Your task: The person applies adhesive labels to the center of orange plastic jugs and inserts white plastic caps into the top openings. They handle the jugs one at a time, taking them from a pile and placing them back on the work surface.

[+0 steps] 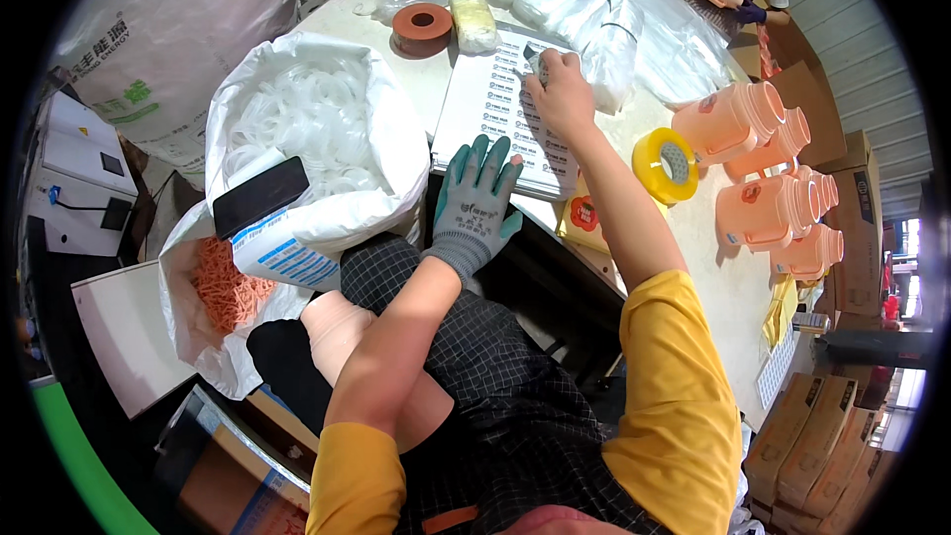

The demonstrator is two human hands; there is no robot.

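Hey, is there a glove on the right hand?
No, the right hand is bare, while the left hand wears a grey-and-green glove.

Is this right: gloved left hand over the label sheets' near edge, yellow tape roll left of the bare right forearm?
No: the yellow tape roll lies right of the right forearm, as the head view shows. The gloved left hand is over the near edge of the label sheets.

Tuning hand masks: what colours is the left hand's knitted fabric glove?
Knitted fabric glove: grey with teal-green; shows best in the head view.
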